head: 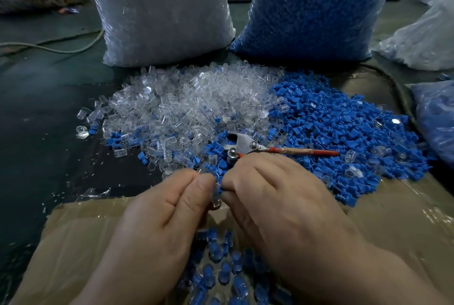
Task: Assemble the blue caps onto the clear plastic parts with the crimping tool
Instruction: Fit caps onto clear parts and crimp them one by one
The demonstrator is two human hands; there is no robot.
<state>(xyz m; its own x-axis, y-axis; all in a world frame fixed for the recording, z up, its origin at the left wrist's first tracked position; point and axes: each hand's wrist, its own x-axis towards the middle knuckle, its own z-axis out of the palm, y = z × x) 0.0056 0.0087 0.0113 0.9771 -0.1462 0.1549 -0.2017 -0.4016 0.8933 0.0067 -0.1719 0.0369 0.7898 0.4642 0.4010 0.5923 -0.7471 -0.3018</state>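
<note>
Low in the middle, the left hand [157, 206] pinches a small clear plastic part [216, 200]. The right hand [277, 194] pinches a little blue plastic cap [219, 182] against it, likely to line them up. The metal crimping tool with red handles [248, 147] lies just above the hands on the loose parts, easy to grab next.

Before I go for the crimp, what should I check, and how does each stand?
1. The left hand pinches the clear part: ok.
2. The right hand pinches a blue cap: ok.
3. Cap fully seated: cannot tell, fingers cover the joint.
4. The crimping tool within reach: ok, on the pile just beyond the right hand.
5. Tool gripped: cannot tell, one handle runs under that hand.
</note>
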